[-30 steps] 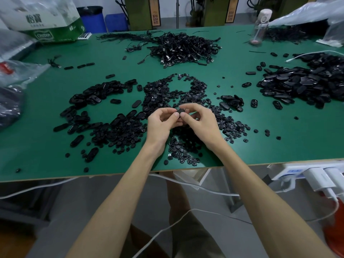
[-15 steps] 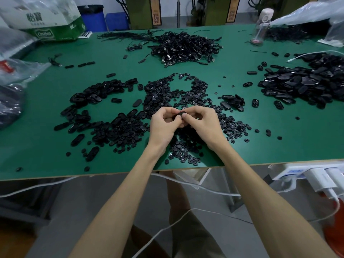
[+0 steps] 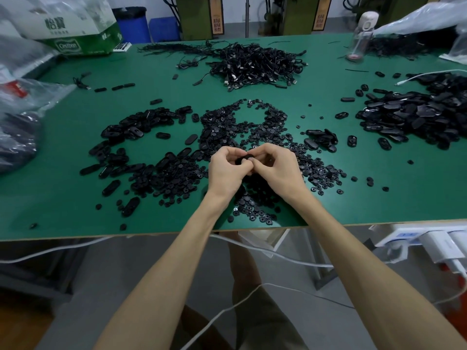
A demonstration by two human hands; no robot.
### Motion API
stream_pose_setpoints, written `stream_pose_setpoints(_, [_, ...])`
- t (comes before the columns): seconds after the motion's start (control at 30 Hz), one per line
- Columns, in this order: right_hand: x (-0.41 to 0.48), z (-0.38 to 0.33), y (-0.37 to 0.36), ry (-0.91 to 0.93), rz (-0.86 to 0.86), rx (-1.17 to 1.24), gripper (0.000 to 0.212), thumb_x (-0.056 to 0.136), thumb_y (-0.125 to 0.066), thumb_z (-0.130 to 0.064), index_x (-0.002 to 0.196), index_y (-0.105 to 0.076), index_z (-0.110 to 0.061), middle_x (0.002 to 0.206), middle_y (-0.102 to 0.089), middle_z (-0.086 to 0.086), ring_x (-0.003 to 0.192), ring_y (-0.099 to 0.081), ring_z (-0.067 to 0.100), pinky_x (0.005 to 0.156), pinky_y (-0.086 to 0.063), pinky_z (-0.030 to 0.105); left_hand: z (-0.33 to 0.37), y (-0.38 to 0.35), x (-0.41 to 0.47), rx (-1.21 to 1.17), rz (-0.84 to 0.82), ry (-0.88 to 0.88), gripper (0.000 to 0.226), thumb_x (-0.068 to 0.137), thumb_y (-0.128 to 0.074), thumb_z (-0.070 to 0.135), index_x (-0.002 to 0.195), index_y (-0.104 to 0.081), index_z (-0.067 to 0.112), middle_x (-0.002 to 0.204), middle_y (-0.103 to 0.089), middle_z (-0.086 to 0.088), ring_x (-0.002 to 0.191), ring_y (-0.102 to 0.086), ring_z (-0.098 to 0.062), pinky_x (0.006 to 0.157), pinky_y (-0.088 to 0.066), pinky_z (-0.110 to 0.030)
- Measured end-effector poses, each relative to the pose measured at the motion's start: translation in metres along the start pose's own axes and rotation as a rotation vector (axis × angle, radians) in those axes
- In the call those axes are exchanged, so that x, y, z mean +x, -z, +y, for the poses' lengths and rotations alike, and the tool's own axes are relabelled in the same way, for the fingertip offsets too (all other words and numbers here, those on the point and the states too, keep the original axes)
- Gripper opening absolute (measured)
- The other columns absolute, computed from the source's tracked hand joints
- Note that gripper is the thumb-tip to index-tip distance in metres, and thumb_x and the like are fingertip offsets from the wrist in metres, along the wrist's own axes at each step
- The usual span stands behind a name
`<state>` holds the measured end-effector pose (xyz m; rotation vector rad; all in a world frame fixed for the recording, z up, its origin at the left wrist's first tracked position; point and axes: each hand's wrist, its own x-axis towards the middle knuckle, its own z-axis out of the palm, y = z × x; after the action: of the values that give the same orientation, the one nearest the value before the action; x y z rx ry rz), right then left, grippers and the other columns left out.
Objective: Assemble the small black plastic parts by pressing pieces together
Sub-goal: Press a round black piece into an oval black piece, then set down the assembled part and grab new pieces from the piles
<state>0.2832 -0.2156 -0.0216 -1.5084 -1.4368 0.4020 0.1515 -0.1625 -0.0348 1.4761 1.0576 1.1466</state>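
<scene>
Both hands are up over the near side of the disc pile (image 3: 240, 127), knuckles together. The left hand (image 3: 227, 170) and right hand (image 3: 278, 168) meet at one small black part (image 3: 243, 159), fingers of both curled in and pinched on it, thumbs on top. The part sits just above the pile, between the two sets of fingertips and mostly hidden by them. Whether it is one piece or two, I cannot tell.

The pile is spread across the middle of the green table (image 3: 379, 203). Left of the pile lies a scatter of oval shells (image 3: 136, 125). Well to the right of it is a bigger shell heap (image 3: 409, 117). Beyond the pile, farther from the person, is a cable tangle (image 3: 255, 64). Far beyond and to the right of it stands a clear bottle (image 3: 360, 36).
</scene>
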Motion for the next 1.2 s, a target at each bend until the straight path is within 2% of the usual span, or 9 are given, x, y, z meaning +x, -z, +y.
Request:
stream_pose_setpoints(0.17, [0.0, -0.001, 0.001, 0.0, -0.003, 0.019, 0.009, 0.093, -0.073, -0.009, 0.101, -0.077, -0.011, 0.082, -0.076, -0.003, 0.077, -0.071, 0.007, 0.074, -0.055, 0.02, 0.002, 0.0, -0.001, -0.033, -0.012, 0.016, 0.017, 0.087, -0.071, -0.001, 0.093, -0.065, 0.014, 0.089, -0.072, -0.007, 0.068, -0.071, -0.009, 0.065, -0.058, -0.021])
stream_pose_setpoints(0.33, [-0.001, 0.0, 0.004, -0.021, 0.053, 0.07, 0.015, 0.095, -0.071, -0.012, 0.11, -0.074, -0.017, 0.079, -0.074, -0.005, 0.076, -0.07, 0.007, 0.071, -0.052, 0.019, 0.003, 0.003, -0.003, -0.191, -0.068, 0.02, 0.012, 0.094, -0.07, -0.001, 0.104, -0.07, 0.004, 0.096, -0.076, -0.013, 0.085, -0.077, -0.023, 0.075, -0.062, -0.027])
stream_pose_setpoints(0.43, [-0.001, 0.001, 0.005, -0.003, 0.077, 0.092, 0.018, 0.096, -0.069, -0.01, 0.11, -0.071, -0.021, 0.077, -0.072, -0.007, 0.078, -0.069, 0.005, 0.072, -0.05, 0.017, 0.004, 0.003, -0.003, -0.206, -0.088, 0.011, 0.015, 0.095, -0.069, -0.001, 0.111, -0.07, -0.001, 0.098, -0.076, -0.014, 0.088, -0.077, -0.025, 0.077, -0.062, -0.029])
stream_pose_setpoints(0.7, [-0.002, -0.003, 0.003, -0.01, 0.038, 0.067, 0.025, 0.094, -0.064, -0.001, 0.102, -0.077, -0.021, 0.088, -0.075, -0.003, 0.084, -0.07, 0.017, 0.078, -0.059, 0.04, 0.003, 0.003, 0.0, -0.163, -0.042, 0.017, 0.013, 0.095, -0.067, -0.005, 0.108, -0.068, -0.004, 0.091, -0.076, -0.016, 0.074, -0.076, -0.022, 0.074, -0.062, -0.029])
stream_pose_setpoints(0.8, [-0.003, -0.005, 0.002, -0.023, 0.035, 0.073, 0.025, 0.093, -0.061, -0.001, 0.097, -0.08, -0.018, 0.093, -0.076, -0.009, 0.087, -0.072, 0.011, 0.085, -0.059, 0.04, 0.001, 0.003, 0.001, -0.148, -0.036, 0.014, 0.012, 0.095, -0.067, -0.005, 0.107, -0.067, -0.003, 0.091, -0.075, -0.014, 0.073, -0.075, -0.018, 0.072, -0.061, -0.026])
stream_pose_setpoints(0.87, [-0.003, -0.006, 0.003, -0.074, 0.058, 0.129, 0.026, 0.093, -0.06, -0.003, 0.097, -0.081, -0.019, 0.096, -0.077, -0.008, 0.09, -0.073, 0.01, 0.088, -0.06, 0.04, 0.001, 0.003, 0.0, -0.166, -0.048, 0.006, 0.012, 0.095, -0.068, -0.003, 0.107, -0.067, -0.002, 0.094, -0.076, -0.013, 0.079, -0.076, -0.02, 0.074, -0.061, -0.027])
stream_pose_setpoints(0.97, [-0.003, -0.005, 0.004, -0.111, 0.111, 0.186, 0.03, 0.094, -0.059, -0.006, 0.108, -0.079, -0.023, 0.103, -0.076, -0.008, 0.094, -0.071, 0.013, 0.09, -0.059, 0.045, 0.002, 0.002, 0.0, -0.174, -0.051, -0.027, 0.011, 0.098, -0.066, 0.001, 0.108, -0.069, 0.005, 0.102, -0.075, -0.012, 0.091, -0.077, -0.022, 0.075, -0.061, -0.027])
stream_pose_setpoints(1.07, [0.001, 0.001, 0.007, -0.162, 0.203, 0.261, 0.042, 0.095, -0.061, -0.008, 0.131, -0.068, -0.027, 0.123, -0.069, -0.007, 0.102, -0.068, 0.016, 0.094, -0.058, 0.045, 0.005, 0.0, -0.001, -0.086, -0.018, -0.083, 0.011, 0.103, -0.059, 0.006, 0.111, -0.068, 0.008, 0.109, -0.071, -0.009, 0.096, -0.075, -0.017, 0.076, -0.062, -0.028])
stream_pose_setpoints(1.2, [0.003, 0.011, 0.01, -0.335, 0.405, 0.472, 0.072, 0.093, -0.06, -0.013, 0.159, -0.036, -0.03, 0.137, -0.058, 0.005, 0.114, -0.064, 0.023, 0.09, -0.061, 0.041, 0.011, 0.001, -0.003, 0.071, 0.022, -0.109, 0.018, 0.107, -0.052, 0.015, 0.102, -0.07, 0.014, 0.098, -0.072, -0.002, 0.075, -0.071, -0.01, 0.066, -0.055, -0.023])
